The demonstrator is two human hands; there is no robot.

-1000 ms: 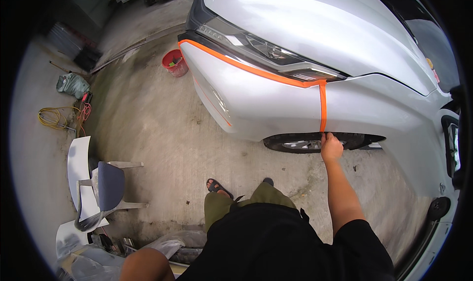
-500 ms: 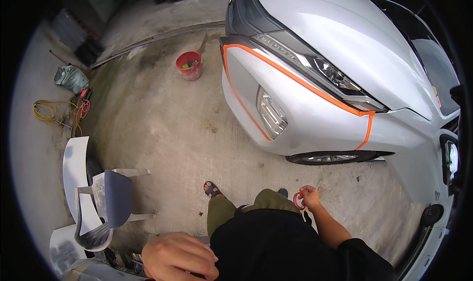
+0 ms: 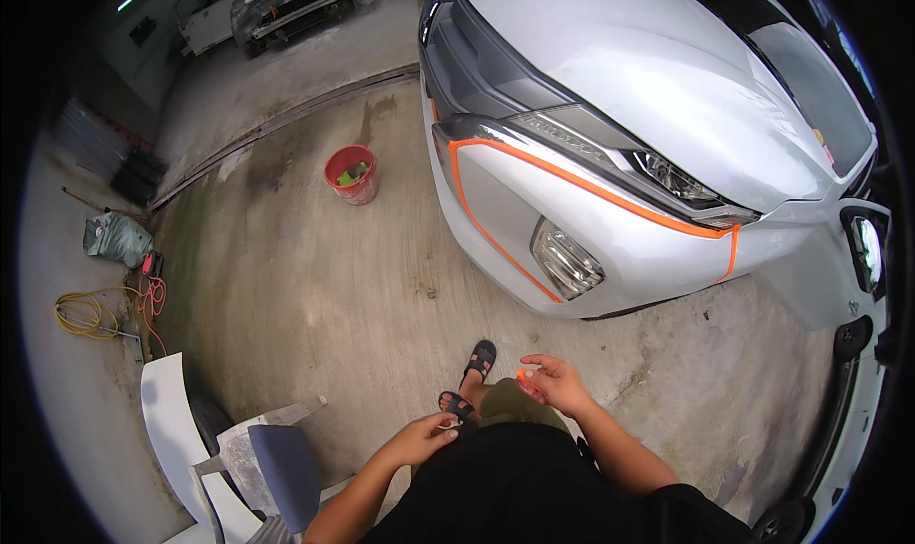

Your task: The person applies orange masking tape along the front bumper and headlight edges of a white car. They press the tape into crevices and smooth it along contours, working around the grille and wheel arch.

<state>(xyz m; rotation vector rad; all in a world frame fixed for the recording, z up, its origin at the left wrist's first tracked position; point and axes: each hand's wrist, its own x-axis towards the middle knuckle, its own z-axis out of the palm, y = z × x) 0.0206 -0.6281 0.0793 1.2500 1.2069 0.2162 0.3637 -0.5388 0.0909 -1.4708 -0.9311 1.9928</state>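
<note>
In my right hand (image 3: 559,386) is a small roll of orange tape (image 3: 527,384), held in the fingers in front of my thigh. My left hand (image 3: 425,439) is low by my waist, fingers curled toward the thumb; what lies between them, if anything, is too small to make out. Ahead on the right stands a silver car (image 3: 658,29). Strips of orange tape (image 3: 591,193) frame a section of its front bumper (image 3: 505,196), running below the headlight (image 3: 672,177) and past the fog lamp (image 3: 569,258). Neither hand touches the car.
A red bucket (image 3: 353,174) with something green inside stands on the concrete floor. At left are a chair with a blue back (image 3: 284,472), a white panel (image 3: 172,420), coiled yellow hose or cable (image 3: 88,317) and a greenish bag (image 3: 116,239). Another vehicle (image 3: 286,10) stands far back.
My view has shifted, bringing more of the car's front in. My right hand with the tape has come inward. My left hand has moved away from the camera, toward my waist. My feet have moved.
</note>
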